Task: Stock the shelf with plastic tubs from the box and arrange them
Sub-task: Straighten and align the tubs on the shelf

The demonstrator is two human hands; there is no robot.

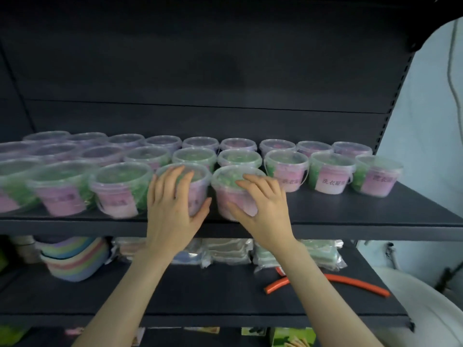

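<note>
Each hand cupped one clear plastic tub with a pink label: left hand (172, 204) on the centre-frame tub (198, 181), right hand (260, 209) on its neighbour (225, 184), likely squaring them with the dark shelf's (350, 216) front row.

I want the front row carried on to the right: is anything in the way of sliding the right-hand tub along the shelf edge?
Nothing visible. The right hand rests on the tub, and the front strip of the shelf to its right is bare; the three tubs there sit further back.
</note>
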